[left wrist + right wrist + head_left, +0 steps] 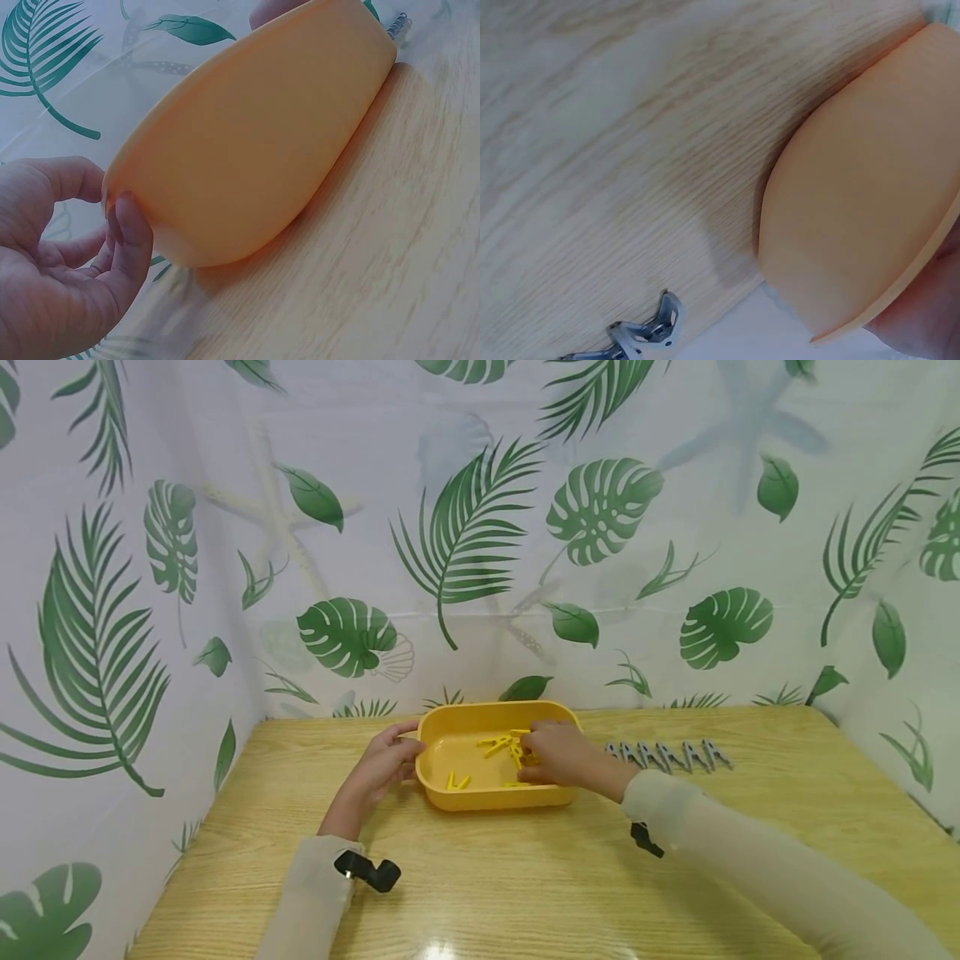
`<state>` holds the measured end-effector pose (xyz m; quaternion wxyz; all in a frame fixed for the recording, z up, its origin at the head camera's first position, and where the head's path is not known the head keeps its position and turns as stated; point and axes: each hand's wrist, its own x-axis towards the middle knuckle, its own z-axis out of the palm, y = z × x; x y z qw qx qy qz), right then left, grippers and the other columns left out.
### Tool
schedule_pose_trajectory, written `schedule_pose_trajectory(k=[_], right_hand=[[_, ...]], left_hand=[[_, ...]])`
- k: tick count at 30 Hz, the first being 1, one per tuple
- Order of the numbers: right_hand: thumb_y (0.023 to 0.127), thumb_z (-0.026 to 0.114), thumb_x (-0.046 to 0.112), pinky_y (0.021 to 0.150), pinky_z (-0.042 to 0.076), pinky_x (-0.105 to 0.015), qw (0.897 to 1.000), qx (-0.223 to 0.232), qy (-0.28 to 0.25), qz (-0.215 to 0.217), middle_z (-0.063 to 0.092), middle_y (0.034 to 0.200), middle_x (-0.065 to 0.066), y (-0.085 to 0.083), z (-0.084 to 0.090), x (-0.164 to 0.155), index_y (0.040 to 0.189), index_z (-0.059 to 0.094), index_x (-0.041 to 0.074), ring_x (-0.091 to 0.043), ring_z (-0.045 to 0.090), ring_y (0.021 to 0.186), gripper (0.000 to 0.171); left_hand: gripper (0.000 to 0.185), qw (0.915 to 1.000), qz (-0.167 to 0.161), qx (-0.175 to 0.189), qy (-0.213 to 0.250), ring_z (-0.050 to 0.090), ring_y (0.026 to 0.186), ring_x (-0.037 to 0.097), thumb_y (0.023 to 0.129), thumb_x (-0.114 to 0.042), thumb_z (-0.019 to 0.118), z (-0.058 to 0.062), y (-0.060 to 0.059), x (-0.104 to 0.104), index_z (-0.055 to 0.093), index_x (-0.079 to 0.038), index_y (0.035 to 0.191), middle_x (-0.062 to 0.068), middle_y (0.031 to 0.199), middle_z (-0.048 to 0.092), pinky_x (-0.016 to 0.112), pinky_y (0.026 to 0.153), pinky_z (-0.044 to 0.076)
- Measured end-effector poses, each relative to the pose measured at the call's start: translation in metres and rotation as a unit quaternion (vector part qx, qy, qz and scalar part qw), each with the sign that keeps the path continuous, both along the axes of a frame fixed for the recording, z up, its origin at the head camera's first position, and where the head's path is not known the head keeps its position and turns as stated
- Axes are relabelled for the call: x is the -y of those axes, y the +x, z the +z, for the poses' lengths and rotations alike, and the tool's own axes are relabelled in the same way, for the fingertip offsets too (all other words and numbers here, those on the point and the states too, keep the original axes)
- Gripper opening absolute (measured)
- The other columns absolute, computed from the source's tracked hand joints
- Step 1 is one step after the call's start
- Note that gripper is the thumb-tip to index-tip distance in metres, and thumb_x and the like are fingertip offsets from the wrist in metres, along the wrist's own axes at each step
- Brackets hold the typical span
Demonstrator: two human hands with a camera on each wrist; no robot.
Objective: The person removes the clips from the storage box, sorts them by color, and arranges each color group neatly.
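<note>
Yellow oval plastic tub (pixel 495 797) steadied at left rim by left hand (pixel 382 766), fingers curled | right hand (pixel 558 753) inside, over small yellow plastic clips (pixel 501 745); grasp cannot be told | clips nearest right hand.

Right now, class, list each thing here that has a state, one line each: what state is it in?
Yellow plastic tub: upright, holding pegs.
Yellow plastic clothes pegs: loose inside tub.
Grey metal clips: lined up on table.
Left hand: gripping tub's rim.
Right hand: inside tub, pinching pegs.
</note>
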<state>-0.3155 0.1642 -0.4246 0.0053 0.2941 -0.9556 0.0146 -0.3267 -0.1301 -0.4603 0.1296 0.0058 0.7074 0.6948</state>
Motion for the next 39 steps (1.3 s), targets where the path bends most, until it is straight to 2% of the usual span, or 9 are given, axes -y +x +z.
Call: schedule_pose_trajectory(k=[9,16,21,25,31,39], right_hand=[[0.088,0.077,0.024,0.070,0.040,-0.035,1.000,0.012,-0.004,-0.003,0.060,0.093,-0.005,-0.001,0.000,0.005,0.102,0.074,0.013,-0.021,0.052,0.082,0.018],[0.088,0.079,0.023,0.069,0.042,-0.034,1.000,0.023,-0.012,-0.012,0.059,0.094,-0.006,0.000,0.002,0.005,0.094,0.074,0.007,-0.020,0.052,0.081,0.018],[0.088,0.078,0.018,0.074,0.048,-0.034,0.999,0.019,-0.036,-0.009,0.060,0.097,-0.007,0.000,0.002,0.005,0.102,0.074,0.005,-0.019,0.053,0.083,0.020],[0.087,0.077,0.016,0.078,0.052,-0.037,0.998,-0.007,-0.068,0.007,0.062,0.099,-0.010,0.002,0.005,0.004,0.106,0.073,0.002,-0.021,0.056,0.085,0.024],[0.085,0.082,0.014,0.084,0.057,-0.042,0.990,-0.084,-0.101,0.046,0.068,0.102,-0.013,0.009,0.012,-0.001,0.108,0.073,0.000,-0.027,0.066,0.090,0.029],[0.082,0.085,0.018,0.079,0.054,-0.044,0.980,-0.144,-0.125,0.052,0.067,0.099,-0.010,0.019,0.024,-0.022,0.104,0.073,0.002,-0.026,0.064,0.088,0.029]], left_hand=[[0.052,1.0000,0.000,0.002,-0.003,0.062,0.084,0.017,0.097,-0.009,0.059,-0.001,-0.001,-0.001,0.048,-0.006,0.148,0.012,0.113,0.059,0.024,0.070,0.057],[0.052,1.0000,-0.001,0.002,-0.005,0.064,0.088,0.018,0.098,-0.009,0.058,0.000,0.000,-0.001,0.046,-0.005,0.149,0.018,0.122,0.059,0.025,0.072,0.057],[0.052,1.0000,0.000,0.005,-0.007,0.063,0.090,0.019,0.099,-0.009,0.058,0.002,0.001,-0.001,0.046,-0.005,0.149,0.019,0.123,0.058,0.025,0.073,0.056],[0.052,1.0000,-0.003,0.005,-0.008,0.062,0.091,0.020,0.099,-0.010,0.058,0.003,0.002,0.000,0.045,-0.005,0.150,0.018,0.121,0.057,0.026,0.076,0.056],[0.052,1.0000,-0.005,0.004,-0.007,0.062,0.092,0.020,0.100,-0.010,0.058,0.004,0.001,0.000,0.045,-0.005,0.150,0.014,0.117,0.056,0.027,0.078,0.057],[0.053,1.0000,-0.002,0.006,-0.002,0.061,0.088,0.018,0.099,-0.008,0.057,0.003,0.001,-0.001,0.045,-0.005,0.150,0.010,0.110,0.056,0.025,0.072,0.055]])
